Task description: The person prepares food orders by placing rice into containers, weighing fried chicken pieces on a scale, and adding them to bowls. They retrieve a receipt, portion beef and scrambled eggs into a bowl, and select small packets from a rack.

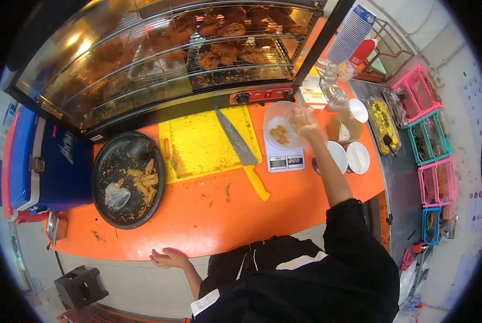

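My left hand (169, 258) hangs near the front edge of the orange counter, holding nothing, its fingers apart. My right hand (307, 129) reaches over the right rim of a translucent bowl (269, 119). Clear plastic, apparently a glove, covers its fingers, and their pose is hard to make out. Fried pieces (278, 133) lie in the bowl, which sits on a white kitchen scale (285, 163). Left of the scale, a knife (241, 145) with a yellow handle rests across the yellow cutting board (198, 129). A black round tray (104, 199) holds fried pieces, crumbs and a crumpled clear plastic item.
A heated display case (171, 91) with fried chicken stands along the back. At left is a blue cooler box (63, 161). White tubs (358, 158), stacked paper cups (351, 35) and a tray of yellow food (385, 126) stand at right, before several coloured baskets (429, 137).
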Motion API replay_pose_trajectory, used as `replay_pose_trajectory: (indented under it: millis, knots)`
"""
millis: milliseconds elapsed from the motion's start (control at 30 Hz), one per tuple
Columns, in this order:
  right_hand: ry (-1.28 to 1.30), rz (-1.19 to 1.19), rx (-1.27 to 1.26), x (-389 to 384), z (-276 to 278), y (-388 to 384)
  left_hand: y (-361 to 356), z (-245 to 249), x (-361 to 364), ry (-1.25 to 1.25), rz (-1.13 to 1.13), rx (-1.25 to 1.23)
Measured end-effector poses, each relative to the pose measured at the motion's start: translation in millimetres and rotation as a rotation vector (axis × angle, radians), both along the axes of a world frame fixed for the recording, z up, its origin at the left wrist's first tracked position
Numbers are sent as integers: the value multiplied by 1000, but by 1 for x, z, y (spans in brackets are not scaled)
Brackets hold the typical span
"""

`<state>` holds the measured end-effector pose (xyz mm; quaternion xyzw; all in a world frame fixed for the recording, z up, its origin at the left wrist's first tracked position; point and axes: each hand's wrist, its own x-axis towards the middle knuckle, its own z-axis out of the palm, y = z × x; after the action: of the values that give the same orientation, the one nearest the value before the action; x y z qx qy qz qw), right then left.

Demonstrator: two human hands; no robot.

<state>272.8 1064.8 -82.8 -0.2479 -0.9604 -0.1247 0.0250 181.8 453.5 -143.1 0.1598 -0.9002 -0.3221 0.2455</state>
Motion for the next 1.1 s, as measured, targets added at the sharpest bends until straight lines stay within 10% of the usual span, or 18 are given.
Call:
replay_pose_trajectory:
  millis: [33,100,133,200,267,333,400,467,533,1100]
  knots:
    - [-3,-8,3,9,5,-9,0,-1,1,15,7,0]
    - [470,-377,-980,16,21,-26,-1,-1,2,2,8,-8]
    - [477,-381,-980,19,25,-18,-2,0,1,-10,17,-20]
    - [73,441,271,18,40,4,2,6,0,-19,24,0]
    - [619,252,-509,-5,109,-18,5,10,2,-28,44,22]
    - [408,-172,-601,-40,228,-65,5,10,2,-50,38,41]
    - [834,173,-472,-78,275,-71,3,7,2,-20,31,16]
    - [848,358,143,-107,333,-96,2,3,2,2,27,-11]
    - [877,528,196,-145,366,-99,-1,1,2,-26,9,-46]
    - [778,140,-495,-217,378,-98,0,-2,1,27,3,-13]
